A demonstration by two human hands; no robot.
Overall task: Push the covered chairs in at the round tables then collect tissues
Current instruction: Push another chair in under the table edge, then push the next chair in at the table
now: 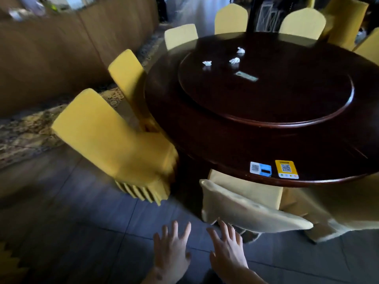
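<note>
Covered chair (252, 208) sits right at the near rim of the round worktop (205, 144), both hands spread and holding nothing.

Left hand (172, 251) hovers over the floor, right hand (227, 251) with fingertips at or just short of the pale chair back (too blurred to call contact). The risk, as I read it: a push from one corner could skew the chair into the yellow chair (114, 144) beside it, or just drag the loose cover. Crumpled tissues (234, 60) lie well off on the turntable (266, 111), a long reach across later.
</note>
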